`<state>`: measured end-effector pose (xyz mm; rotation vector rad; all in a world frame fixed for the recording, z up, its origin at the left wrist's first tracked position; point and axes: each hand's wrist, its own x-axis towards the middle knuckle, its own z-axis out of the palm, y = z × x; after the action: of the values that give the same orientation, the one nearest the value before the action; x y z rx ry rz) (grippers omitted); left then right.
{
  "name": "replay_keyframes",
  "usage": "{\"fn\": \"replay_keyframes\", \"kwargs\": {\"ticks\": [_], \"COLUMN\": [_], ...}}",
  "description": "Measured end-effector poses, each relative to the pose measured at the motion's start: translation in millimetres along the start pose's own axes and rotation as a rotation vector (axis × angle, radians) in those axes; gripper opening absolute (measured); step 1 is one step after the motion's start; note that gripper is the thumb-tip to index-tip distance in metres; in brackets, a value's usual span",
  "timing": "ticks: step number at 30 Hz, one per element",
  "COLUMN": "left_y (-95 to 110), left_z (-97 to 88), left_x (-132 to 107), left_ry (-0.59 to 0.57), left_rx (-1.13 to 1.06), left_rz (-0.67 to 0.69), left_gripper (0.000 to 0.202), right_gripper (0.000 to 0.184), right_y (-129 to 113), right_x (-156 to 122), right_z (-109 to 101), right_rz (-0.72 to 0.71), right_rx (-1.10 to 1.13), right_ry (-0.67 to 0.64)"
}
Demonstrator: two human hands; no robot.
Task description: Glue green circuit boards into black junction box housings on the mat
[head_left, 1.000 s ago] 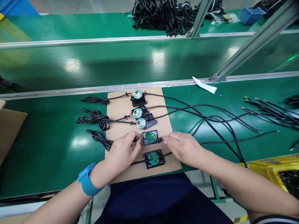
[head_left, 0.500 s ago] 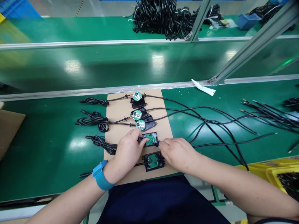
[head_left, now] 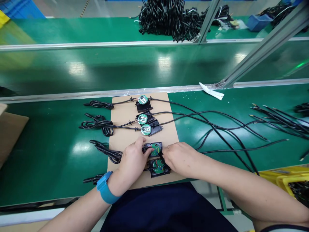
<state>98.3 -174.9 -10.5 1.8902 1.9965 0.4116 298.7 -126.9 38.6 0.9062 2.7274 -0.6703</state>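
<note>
My left hand (head_left: 132, 158), a blue band around its wrist, is closed on the left end of a small black plastic case (head_left: 160, 144), with the thumb over its edge. A round green circuit board (head_left: 155, 149) lies inside that case. At the case's right end, the fingers of my right hand (head_left: 178, 158) pinch a black cable (head_left: 205, 151); the fingertips are partly hidden. Touching or very close in front is a second black case (head_left: 152, 175) with a green board (head_left: 158, 166) and thin coloured wires.
Under the cases lies a cardboard sheet (head_left: 125, 108) on the green table (head_left: 55, 129). Farther back are several boards with cases (head_left: 144, 106). Coiled cables (head_left: 101, 124) lie left, loose cable ends (head_left: 285, 117) right. A yellow crate (head_left: 277, 177) stands lower right.
Both hands have moved slightly toward me, bringing the held case closer to the front one. The case has turned a little. The other boards stay in place.
</note>
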Motion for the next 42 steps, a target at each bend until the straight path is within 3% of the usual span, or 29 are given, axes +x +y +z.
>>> {"fn": "replay_keyframes", "kwargs": {"ticks": [3,7,17,28,36,38,42], "left_y": [2,8,5,3,5,4,3], "left_z": [-4.6,-10.3,-5.3,-7.9,-8.7,-7.9,-6.0], "left_x": [3,10,9,12,11,10,10], "left_ry": [-0.081,-0.129,-0.156,-0.186,-0.191,-0.182,-0.164], "left_rx": [-0.031,0.005,-0.091,-0.144,-0.146,-0.14,-0.139], "left_rz": [0.015,-0.014,-0.079,-0.026,-0.042,-0.049,-0.051], "left_gripper": [0.015,0.014,0.016,0.022,0.022,0.022,0.02], "right_gripper": [0.022,0.022,0.023,0.024,0.016,0.019,0.029], "right_y": [4,5,0,12,1,5,10], "right_x": [0,-1,3,-2,-8,-4,8], "right_z": [1,0,-1,16,9,3,-12], "right_rz": [-0.018,-0.007,0.012,0.064,0.028,0.048,0.103], "right_rx": [0.028,0.066,0.069,0.168,0.055,0.16,0.296], "right_ry": [-0.012,-0.023,0.01,0.121,0.141,0.097,-0.157]}}
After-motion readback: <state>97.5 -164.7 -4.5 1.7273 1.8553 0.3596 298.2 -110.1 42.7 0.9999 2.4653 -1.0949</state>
